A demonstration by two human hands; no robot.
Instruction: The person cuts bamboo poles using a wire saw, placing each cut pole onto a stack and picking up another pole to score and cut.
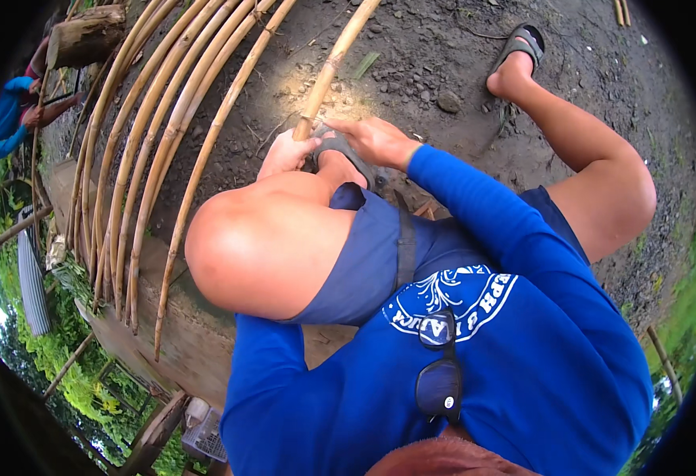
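Note:
A pale bamboo pole [334,67] slants down from the top middle of the head view to a cut end above my raised knee. My left hand [283,154] is closed around that lower end. On the pole's other side, my right hand [376,141] reaches in with its fingers pressed together, the fingertips at the pole near its end. A thin dark edge crosses the bamboo there, too small to name. My sandalled foot [340,159] lies just beneath both hands, partly hidden by them.
Several long bamboo poles [180,119] lean side by side at the left. A cut log [86,36] lies at the upper left, near another person's blue sleeve [3,119]. A stone [449,101] sits on the dirt ground [435,40]. My other sandalled foot [522,49] rests far right.

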